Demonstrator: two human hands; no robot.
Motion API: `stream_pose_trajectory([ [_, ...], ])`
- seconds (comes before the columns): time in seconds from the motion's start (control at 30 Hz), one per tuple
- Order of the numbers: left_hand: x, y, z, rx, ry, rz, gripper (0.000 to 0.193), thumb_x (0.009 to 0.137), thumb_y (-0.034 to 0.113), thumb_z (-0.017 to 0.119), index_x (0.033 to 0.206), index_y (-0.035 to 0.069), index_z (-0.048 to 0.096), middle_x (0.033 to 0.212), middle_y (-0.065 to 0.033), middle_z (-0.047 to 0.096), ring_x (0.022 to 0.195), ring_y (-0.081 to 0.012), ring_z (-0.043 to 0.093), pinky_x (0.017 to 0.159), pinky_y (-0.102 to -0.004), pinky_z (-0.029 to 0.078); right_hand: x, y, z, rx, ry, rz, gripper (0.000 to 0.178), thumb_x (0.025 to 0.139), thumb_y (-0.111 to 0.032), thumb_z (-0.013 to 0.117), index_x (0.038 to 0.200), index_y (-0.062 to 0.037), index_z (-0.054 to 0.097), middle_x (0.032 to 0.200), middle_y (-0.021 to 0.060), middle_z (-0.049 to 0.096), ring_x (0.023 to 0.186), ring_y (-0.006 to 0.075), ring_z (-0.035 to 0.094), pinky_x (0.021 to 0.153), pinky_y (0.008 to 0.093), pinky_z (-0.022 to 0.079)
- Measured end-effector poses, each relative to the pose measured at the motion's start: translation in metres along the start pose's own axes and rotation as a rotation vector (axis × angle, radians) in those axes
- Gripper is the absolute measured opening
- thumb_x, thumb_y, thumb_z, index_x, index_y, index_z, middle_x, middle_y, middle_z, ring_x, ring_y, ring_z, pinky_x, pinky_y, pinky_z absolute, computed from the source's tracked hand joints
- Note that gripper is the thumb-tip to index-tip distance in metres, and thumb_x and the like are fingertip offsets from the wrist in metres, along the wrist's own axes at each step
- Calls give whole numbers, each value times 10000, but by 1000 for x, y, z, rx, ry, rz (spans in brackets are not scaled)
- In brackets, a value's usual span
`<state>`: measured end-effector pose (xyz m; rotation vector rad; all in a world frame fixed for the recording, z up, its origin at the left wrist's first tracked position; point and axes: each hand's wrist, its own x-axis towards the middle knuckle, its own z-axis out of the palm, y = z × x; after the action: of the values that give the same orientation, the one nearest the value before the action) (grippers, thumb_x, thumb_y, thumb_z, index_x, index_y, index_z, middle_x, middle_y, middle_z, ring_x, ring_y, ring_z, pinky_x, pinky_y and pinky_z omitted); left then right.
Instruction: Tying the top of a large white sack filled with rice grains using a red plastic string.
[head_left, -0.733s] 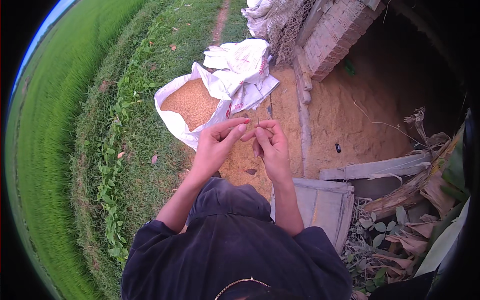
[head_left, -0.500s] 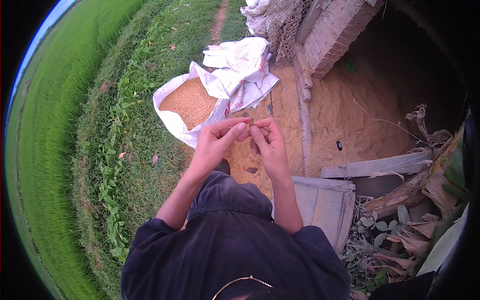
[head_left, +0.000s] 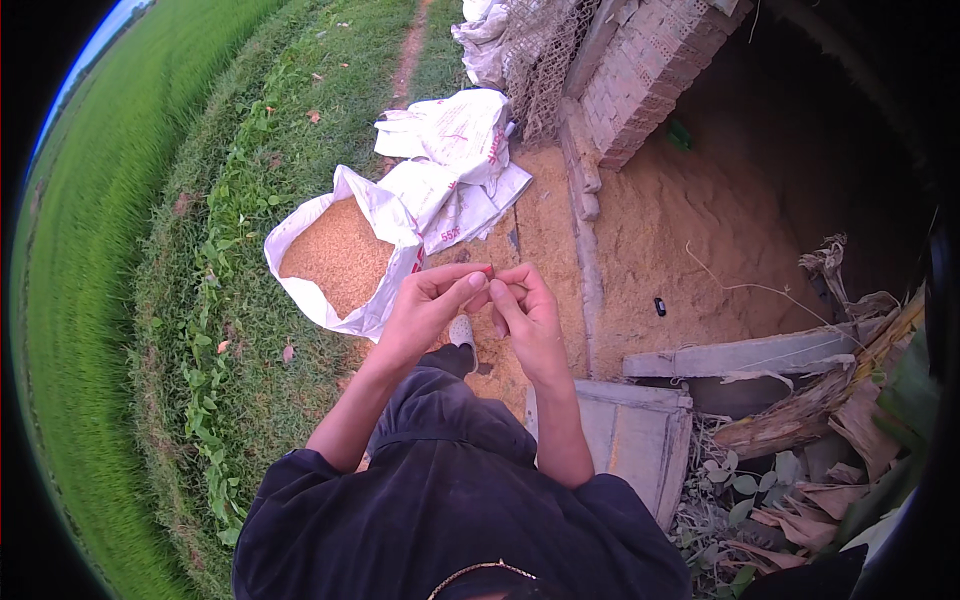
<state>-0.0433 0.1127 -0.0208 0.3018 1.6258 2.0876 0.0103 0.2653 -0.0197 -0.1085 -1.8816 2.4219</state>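
- Both bare forearms rise from the lower edge and meet in front of the chest.
- Left hand (head_left: pixel 425 312): fingers curled, thumb and forefinger pinched.
- Right hand (head_left: pixel 528 318): fingertips touch the left's; its grip seems pinched too, though too small to tell.

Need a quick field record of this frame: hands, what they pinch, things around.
left hand: fingertips meet the right's, pinching something small, too small to tell
right hand: same pinch, fingers curled
open sack: white, holds tan grain, lies on grass beyond the hands
empty sacks: white, crumpled, beside it
brick wall: upper right
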Motion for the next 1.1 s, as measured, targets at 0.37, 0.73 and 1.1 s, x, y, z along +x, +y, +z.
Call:
stream_pose_trajectory([
  [0.37, 111, 1, 8, -25, 58, -81, 300, 955, 225, 625, 1159, 12, 677, 753, 43, 598, 633, -6, 445, 545, -188, 340, 105, -18, -51, -147, -2, 117, 72, 993, -115, 521, 992, -47, 496, 790, 52, 664, 519, 11, 428, 469, 177, 342],
  [0.73, 144, 0, -2, -177, 281, -9, 301, 978, 235, 589, 1172, 17, 666, 674, 58, 543, 550, -10, 378, 489, -190, 284, 175, -20, -51, -317, -154, 80, 83, 977, -93, 541, 962, -11, 531, 775, 48, 674, 615, 19, 513, 532, 207, 383],
  [1.1, 116, 2, -27, -252, 547, 162, 295, 1001, 218, 538, 1134, -13, 664, 633, 52, 511, 500, -8, 374, 516, -190, 332, 212, -21, -5, -418, -652, 53, 85, 973, -81, 549, 949, -2, 531, 777, 48, 673, 600, 24, 503, 517, 200, 375],
])
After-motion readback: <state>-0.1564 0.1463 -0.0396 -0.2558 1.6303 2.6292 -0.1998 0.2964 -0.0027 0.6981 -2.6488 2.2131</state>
